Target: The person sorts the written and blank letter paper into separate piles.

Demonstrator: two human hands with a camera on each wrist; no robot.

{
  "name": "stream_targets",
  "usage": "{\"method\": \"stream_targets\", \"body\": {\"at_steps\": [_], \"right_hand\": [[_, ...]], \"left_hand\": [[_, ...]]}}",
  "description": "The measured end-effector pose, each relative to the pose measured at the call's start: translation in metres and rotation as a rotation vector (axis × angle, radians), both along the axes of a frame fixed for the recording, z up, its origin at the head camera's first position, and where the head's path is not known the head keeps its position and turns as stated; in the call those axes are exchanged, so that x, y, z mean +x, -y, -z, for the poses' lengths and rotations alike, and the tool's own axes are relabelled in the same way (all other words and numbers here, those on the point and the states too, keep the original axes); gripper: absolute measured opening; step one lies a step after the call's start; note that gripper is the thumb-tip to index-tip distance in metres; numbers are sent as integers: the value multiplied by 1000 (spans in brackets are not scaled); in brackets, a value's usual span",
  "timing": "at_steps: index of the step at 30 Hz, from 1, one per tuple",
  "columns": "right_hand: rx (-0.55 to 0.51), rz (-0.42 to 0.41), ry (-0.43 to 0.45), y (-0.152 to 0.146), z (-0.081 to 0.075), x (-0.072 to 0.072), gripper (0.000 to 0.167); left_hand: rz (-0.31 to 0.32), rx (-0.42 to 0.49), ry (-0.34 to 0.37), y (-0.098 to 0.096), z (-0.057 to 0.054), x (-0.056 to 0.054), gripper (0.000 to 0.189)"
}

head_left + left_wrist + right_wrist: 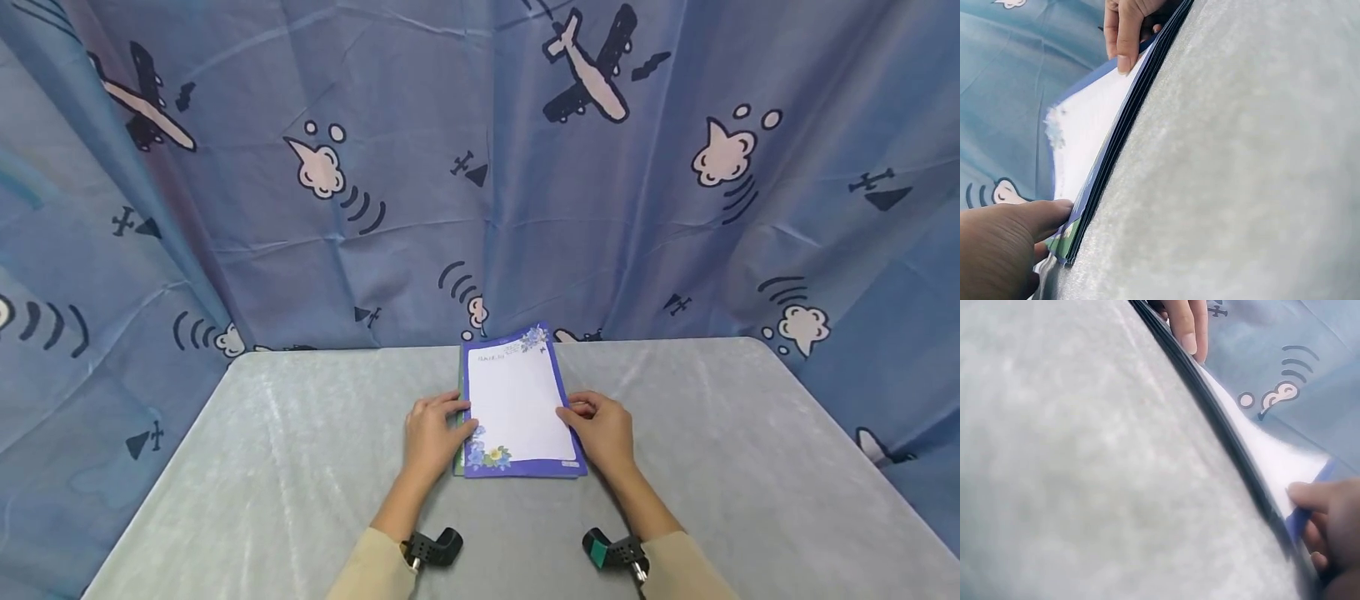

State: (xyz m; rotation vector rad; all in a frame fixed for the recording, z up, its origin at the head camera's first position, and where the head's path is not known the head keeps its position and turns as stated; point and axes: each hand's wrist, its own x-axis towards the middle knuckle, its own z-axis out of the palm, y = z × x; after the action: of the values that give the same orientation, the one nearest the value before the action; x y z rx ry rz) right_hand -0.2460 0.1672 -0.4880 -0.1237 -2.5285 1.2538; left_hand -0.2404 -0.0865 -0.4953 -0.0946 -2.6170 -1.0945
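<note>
A white sheet of paper with a purple border and printed flowers (517, 400) lies on top of a layered stack (1107, 165), whose dark edges show in both wrist views. Along the sheet's left side my left hand (431, 433) holds the edge, thumb on top. A green strip (458, 465) peeks out beneath that side. My right hand (606, 429) pinches the sheet's right edge between thumb and fingers; in the right wrist view the purple border (1297, 524) lifts up there. Small handwriting-like marks run along the sheet's top, too small to read.
The stack lies on a table with a pale grey cloth (300, 467), close to its far edge. Behind hangs a blue curtain (420, 108) printed with planes and clouds. Black wrist devices (435, 547) are strapped on both forearms.
</note>
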Motion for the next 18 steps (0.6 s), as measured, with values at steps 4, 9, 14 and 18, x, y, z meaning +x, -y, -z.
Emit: {"method": "stream_targets", "body": {"at_steps": [4, 9, 14, 18], "right_hand": [[9, 1, 6, -1, -2, -1, 20], [16, 7, -20, 0, 0, -3, 19], [24, 13, 3, 1, 1, -2, 20], [21, 5, 22, 2, 1, -2, 22]], "left_hand": [[-7, 5, 17, -1, -2, -1, 30], [-5, -6, 18, 0, -4, -1, 29], [-2, -6, 22, 0, -3, 0, 29], [-7, -8, 20, 1, -1, 0, 29]]}}
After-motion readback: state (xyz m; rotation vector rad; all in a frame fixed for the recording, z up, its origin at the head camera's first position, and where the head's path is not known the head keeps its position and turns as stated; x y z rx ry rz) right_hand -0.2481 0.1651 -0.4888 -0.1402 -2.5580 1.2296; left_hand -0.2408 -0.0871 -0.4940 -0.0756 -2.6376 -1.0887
